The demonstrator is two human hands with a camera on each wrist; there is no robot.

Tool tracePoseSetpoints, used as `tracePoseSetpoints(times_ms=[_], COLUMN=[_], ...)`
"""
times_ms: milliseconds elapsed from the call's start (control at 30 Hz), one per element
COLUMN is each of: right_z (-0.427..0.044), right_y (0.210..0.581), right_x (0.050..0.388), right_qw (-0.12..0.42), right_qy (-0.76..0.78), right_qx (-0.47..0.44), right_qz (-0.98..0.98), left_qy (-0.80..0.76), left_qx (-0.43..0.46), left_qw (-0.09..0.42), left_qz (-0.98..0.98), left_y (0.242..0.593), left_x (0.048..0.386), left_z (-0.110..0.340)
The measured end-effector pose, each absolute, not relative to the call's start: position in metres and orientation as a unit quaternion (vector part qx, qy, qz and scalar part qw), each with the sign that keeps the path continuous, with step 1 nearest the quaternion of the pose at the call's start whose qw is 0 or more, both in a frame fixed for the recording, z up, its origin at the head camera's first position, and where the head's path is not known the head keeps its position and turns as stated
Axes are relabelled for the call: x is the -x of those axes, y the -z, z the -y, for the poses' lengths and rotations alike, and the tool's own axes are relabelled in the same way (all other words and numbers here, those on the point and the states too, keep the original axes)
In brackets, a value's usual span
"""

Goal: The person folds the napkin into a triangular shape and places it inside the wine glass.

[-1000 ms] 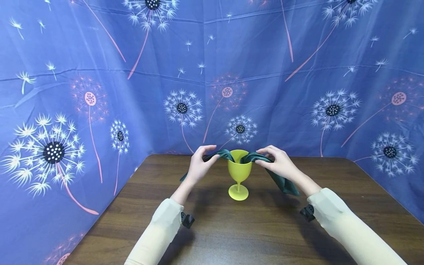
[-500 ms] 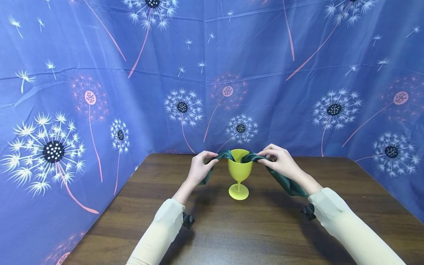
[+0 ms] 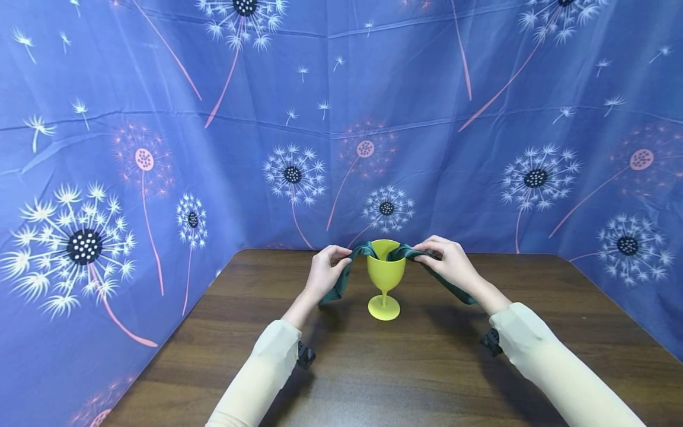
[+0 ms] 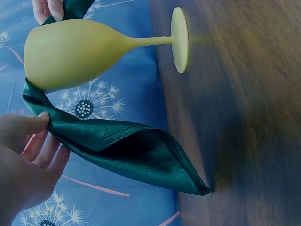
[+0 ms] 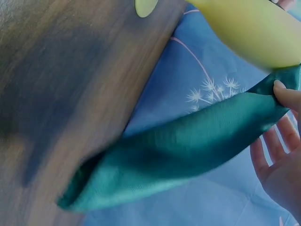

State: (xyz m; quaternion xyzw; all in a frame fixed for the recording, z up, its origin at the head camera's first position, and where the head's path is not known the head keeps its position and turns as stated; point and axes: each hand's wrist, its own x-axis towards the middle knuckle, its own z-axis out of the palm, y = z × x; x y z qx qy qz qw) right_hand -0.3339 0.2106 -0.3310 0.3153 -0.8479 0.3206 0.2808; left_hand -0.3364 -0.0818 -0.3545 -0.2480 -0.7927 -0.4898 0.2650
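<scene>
A yellow goblet (image 3: 386,276) stands upright on the wooden table between both hands. Dark green satin cloth (image 3: 338,287) dips into its bowl and comes out over the rim on two sides; the part inside is mostly hidden. My left hand (image 3: 322,274) pinches the cloth just left of the rim, and a loose end hangs below the fingers, as the left wrist view shows. On the other side my right hand (image 3: 451,264) pinches the cloth between thumb and fingers close to the rim. From there a folded green tail (image 5: 174,150) slopes down toward the tabletop.
The brown wooden table (image 3: 373,379) reaches back to a blue curtain (image 3: 453,148) printed with dandelions, which rises behind it and along both sides. Small black devices are strapped at both cuffs.
My left hand has come slightly down, and its loose cloth end has swung from behind the wrist to hang right of it. The right-hand tail has shifted; the goblet stays put.
</scene>
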Motion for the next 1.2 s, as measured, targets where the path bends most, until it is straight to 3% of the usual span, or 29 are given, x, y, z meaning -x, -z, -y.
tracePoseSetpoints(times_ms=[333,967,1200], right_z=[-0.207,-0.205,-0.209], right_y=[0.336,0.338,0.324], right_x=[0.331,0.332,0.323], right_qw=[0.264,0.276,0.314], right_qy=[-0.327,-0.306,-0.287], right_qx=[-0.263,-0.264,-0.296], right_qz=[0.869,0.872,0.855], left_qy=[0.488,0.506,0.479], left_qx=[0.246,0.237,0.226], left_qw=[0.261,0.261,0.294], left_qz=[0.795,0.787,0.796], left_y=[0.356,0.354,0.344], left_x=[0.337,0.337,0.333], left_z=[0.080,0.082,0.094])
